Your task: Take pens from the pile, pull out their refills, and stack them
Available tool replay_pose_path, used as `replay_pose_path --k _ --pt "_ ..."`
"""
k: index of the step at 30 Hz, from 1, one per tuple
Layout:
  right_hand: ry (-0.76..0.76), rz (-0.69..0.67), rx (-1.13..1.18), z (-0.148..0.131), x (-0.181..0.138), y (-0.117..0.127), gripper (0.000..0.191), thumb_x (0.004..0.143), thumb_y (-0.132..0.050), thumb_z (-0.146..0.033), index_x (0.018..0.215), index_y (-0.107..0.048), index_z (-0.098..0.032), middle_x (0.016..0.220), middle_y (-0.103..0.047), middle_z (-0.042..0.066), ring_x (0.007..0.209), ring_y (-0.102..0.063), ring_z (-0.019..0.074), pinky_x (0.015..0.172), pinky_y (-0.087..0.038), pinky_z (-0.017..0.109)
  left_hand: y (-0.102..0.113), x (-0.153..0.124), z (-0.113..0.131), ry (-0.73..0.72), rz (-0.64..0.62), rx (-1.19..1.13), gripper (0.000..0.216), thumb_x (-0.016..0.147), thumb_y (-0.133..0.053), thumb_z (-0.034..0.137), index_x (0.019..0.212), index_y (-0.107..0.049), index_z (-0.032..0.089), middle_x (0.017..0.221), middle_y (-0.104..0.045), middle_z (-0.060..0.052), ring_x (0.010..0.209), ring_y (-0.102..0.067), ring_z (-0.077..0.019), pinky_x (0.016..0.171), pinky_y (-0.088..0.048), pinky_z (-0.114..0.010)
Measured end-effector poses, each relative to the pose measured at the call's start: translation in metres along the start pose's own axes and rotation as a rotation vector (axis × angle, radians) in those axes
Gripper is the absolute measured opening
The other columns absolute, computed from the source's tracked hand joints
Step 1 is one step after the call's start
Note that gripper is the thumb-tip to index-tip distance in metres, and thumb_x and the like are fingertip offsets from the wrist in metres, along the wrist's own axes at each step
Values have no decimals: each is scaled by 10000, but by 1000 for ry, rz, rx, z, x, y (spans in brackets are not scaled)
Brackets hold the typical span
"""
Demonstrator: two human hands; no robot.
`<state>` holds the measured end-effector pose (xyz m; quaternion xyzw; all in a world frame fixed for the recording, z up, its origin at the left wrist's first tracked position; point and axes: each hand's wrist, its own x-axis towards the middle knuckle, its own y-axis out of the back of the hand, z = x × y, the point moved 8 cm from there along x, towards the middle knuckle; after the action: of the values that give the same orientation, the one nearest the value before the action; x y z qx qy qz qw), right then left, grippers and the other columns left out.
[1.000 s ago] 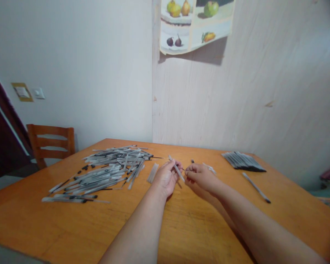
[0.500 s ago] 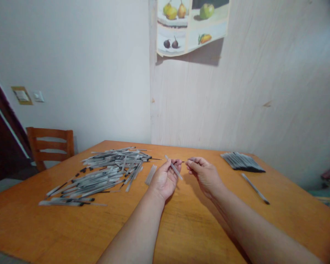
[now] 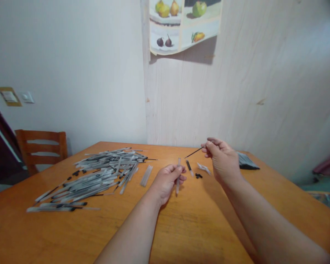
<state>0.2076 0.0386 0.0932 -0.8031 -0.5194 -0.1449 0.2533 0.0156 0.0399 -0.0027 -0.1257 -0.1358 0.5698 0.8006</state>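
Note:
Between the thumb and fingers of my left hand (image 3: 166, 183) stands a frosted translucent pen barrel (image 3: 178, 187), nearly upright. My right hand (image 3: 226, 161) is raised to the right and pinches a thin black pen refill (image 3: 194, 152). The refill's tip slants down toward the top of the barrel and is apart from it. Beyond my hands lie a few dark refills (image 3: 189, 165), some small black caps (image 3: 198, 176) and several short whitish pieces (image 3: 204, 168).
A large loose pile of pens and pen parts (image 3: 90, 183) covers the table's left side. Several clear barrels (image 3: 146, 176) lie side by side near my left hand. A row of black-ended pens (image 3: 247, 161) is partly behind my right hand. A wooden chair (image 3: 41, 146) stands at the left.
My right hand has moved up and right, and a longer stretch of the refill now shows. The barrel in my left hand has turned from slanted to nearly upright. The view has shifted slightly right.

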Motion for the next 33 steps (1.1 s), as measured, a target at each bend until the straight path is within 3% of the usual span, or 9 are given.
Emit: replay_pose_path --k 12,28,33 --pt "-9 -12 14 -13 3 2 380 768 -710 -384 1061 -639 -152 822 -689 42 647 -601 102 538 -470 205 -9 -3 -5 34 -78 155 338 746 -752 411 922 -718 125 918 -676 -98 670 -594 -99 610 -419 -208" --pt "-38 -104 -67 -3 1 -5 446 765 -699 -419 1108 -617 -146 770 -667 23 612 -569 108 564 -463 243 -12 -7 -9 121 -98 102 337 692 -791 396 877 -706 128 863 -663 -82 626 -549 -89 591 -406 -211" --pt "-20 -97 -86 -4 0 -4 488 754 -710 -413 1136 -536 -164 755 -677 14 615 -583 124 577 -465 256 -14 -9 -9 142 -121 121 338 693 -792 400 868 -698 126 884 -659 -80 619 -548 -81 597 -404 -219"
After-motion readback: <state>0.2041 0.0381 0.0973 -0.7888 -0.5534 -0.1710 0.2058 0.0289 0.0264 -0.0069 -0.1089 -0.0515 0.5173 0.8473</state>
